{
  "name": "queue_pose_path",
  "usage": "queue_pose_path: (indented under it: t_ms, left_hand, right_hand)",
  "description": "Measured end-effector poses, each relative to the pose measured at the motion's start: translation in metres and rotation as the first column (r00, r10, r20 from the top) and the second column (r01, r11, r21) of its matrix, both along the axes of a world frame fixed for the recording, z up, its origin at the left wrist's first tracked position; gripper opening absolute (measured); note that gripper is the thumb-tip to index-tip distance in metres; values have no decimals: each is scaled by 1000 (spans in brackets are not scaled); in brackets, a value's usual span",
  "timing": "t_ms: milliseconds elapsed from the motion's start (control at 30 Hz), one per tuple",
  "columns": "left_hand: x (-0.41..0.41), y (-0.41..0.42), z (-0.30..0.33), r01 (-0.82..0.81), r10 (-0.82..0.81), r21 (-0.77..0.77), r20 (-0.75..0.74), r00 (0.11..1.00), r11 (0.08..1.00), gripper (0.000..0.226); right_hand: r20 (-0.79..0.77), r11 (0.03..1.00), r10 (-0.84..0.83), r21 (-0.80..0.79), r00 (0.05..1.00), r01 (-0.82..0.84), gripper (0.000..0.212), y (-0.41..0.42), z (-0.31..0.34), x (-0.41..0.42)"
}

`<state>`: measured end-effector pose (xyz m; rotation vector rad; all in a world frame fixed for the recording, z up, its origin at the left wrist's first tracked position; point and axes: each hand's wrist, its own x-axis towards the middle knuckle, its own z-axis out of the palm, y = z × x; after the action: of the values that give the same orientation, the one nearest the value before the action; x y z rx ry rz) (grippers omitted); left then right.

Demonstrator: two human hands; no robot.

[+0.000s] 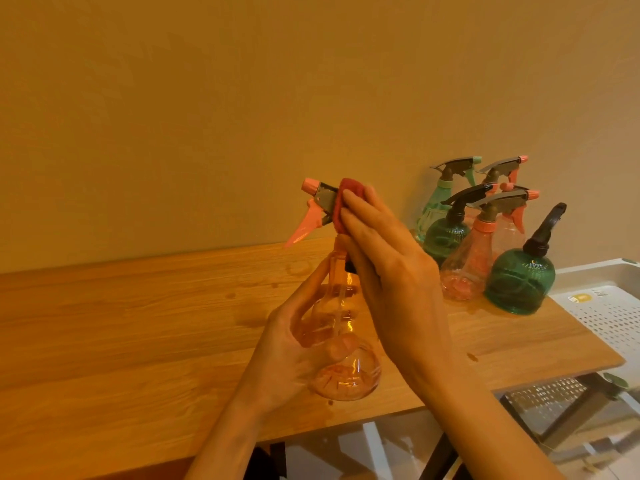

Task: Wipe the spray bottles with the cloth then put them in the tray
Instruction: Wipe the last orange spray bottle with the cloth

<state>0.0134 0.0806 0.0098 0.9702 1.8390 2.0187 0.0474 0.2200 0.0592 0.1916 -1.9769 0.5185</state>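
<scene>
The left hand (294,344) grips a clear pink spray bottle (343,341) around its body, fingers curled behind it and the thumb showing through the plastic near the base, lifting it above the wooden surface (138,323). The bottle stands upright in the grip, its pink nozzle and trigger pointing left. Up top, the right hand (391,271) presses a red cloth (346,209) against the back of the spray head, fingers laid long and nearly straight over the cloth, which wraps the head between fingertips and plastic. So both hands are busy: one clamped on the bottle, the other flat on the cloth.

Behind the right hand, at the far right of the surface against the wall, a cluster of other spray bottles (485,237) stands upright, close together: a pale mint one, pink ones, and two dark green round-bodied ones, the nearest (519,282) topped with a black sprayer. Just beside them, at the right edge, a white perforated tray (609,306) overhangs the surface's corner.
</scene>
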Motion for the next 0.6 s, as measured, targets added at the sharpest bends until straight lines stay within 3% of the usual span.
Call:
queue_pose_path:
  t_ms: [200, 400, 600]
  left_hand:
    - [1, 0, 1, 22, -22, 6, 25, 999, 1000, 105]
    - [3, 3, 3, 3, -3, 2, 4, 1000, 1000, 104]
    - [3, 5, 0, 10, -11, -28, -19, 1000, 1000, 103]
  right_hand:
    - [13, 997, -20, -69, 1000, 21, 39, 7, -4, 5]
    - [36, 997, 16, 73, 999, -19, 38, 6, 1, 4]
    - [43, 1000, -15, 1, 999, 15, 37, 4, 3, 7]
